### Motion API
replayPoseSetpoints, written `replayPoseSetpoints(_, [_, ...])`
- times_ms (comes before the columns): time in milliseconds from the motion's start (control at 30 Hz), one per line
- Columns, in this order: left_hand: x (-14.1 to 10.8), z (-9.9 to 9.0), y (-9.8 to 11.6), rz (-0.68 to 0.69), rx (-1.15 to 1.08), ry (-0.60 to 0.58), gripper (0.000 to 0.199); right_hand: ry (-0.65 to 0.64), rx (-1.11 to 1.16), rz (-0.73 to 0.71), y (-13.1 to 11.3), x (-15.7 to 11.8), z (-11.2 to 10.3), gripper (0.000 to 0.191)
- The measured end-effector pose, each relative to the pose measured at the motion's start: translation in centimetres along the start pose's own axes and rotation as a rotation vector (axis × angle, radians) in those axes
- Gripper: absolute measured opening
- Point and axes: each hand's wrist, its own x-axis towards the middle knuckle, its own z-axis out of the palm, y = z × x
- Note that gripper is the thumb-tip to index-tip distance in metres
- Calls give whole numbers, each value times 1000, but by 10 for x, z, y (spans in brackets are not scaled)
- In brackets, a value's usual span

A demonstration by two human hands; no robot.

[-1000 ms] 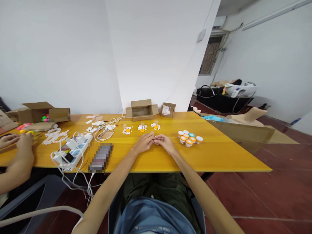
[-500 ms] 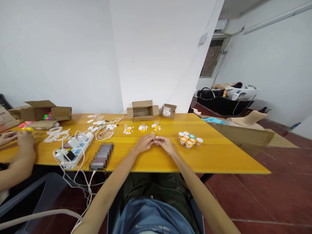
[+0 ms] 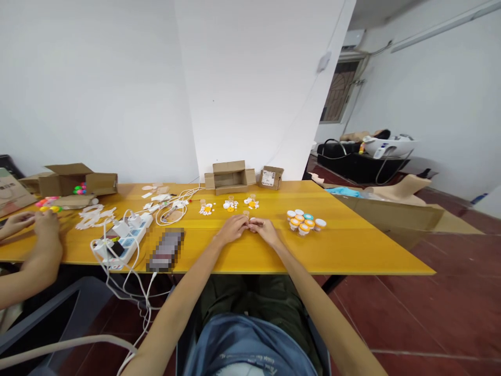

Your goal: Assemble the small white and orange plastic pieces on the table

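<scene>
My left hand [image 3: 234, 228] and my right hand [image 3: 264, 230] meet over the middle of the yellow table [image 3: 242, 258]. The fingers of both are closed around something small, too hidden to make out. A small clear cup [image 3: 246, 213] stands just beyond my left fingertips. Farther back lie three little groups of white and orange pieces [image 3: 206, 209], [image 3: 230, 205], [image 3: 251, 203], each with a clear cup. To the right of my right hand, several small cups with orange, white and teal lids [image 3: 304, 223] are clustered together.
An open cardboard box [image 3: 229, 178] and a smaller box [image 3: 271, 178] stand by the wall. On the left are a phone [image 3: 166, 249], a power strip [image 3: 133, 237], white cables [image 3: 172, 211] and another person's hands [image 3: 45, 224] near colourful pieces.
The view has shifted slightly, so the things on the left appear a little farther right. My hands remain together in nearly the same place.
</scene>
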Motion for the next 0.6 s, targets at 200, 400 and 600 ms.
replayPoseSetpoints(200, [-1, -1, -1, -42, 25, 27, 17, 23, -23, -8, 4, 0, -1, 25])
replayPoseSetpoints(400, [0, 1, -6, -48, 55, 56, 16, 53, -55, -23, 9, 0, 1, 28])
replayPoseSetpoints(600, [-1, 1, -6, -79, 74, 63, 14, 100, -180, -89, 11, 1, 2, 18])
